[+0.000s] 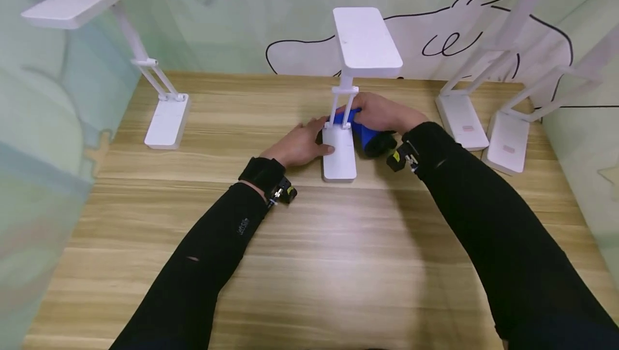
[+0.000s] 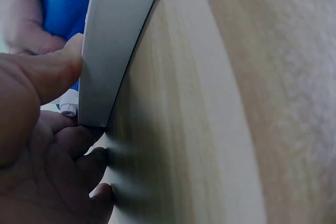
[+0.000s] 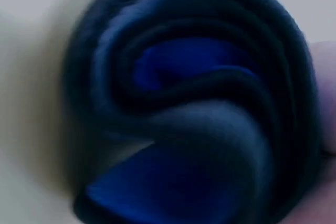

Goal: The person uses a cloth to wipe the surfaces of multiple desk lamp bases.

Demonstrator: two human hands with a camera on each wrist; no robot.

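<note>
A white desk lamp point(image 1: 339, 159) with a folding arm and flat rectangular head stands upright in the middle of the wooden table. My left hand point(image 1: 301, 144) holds its base from the left; in the left wrist view, the thumb presses the base point(image 2: 113, 51) and the fingertips lie at its back end. Behind and right of the lamp, my right hand point(image 1: 382, 112) grips a rolled blue cloth point(image 1: 368, 137) with black edging. Its layered end point(image 3: 210, 114) fills the right wrist view. The right fingertips are partly hidden behind the lamp's arm.
Another white lamp point(image 1: 166, 122) stands at the back left. Two more lamps stand close together at the right, with their bases point(image 1: 461, 121) on the table point(image 1: 309, 264). Printed walls point(image 1: 232, 16) border the table at the back and sides.
</note>
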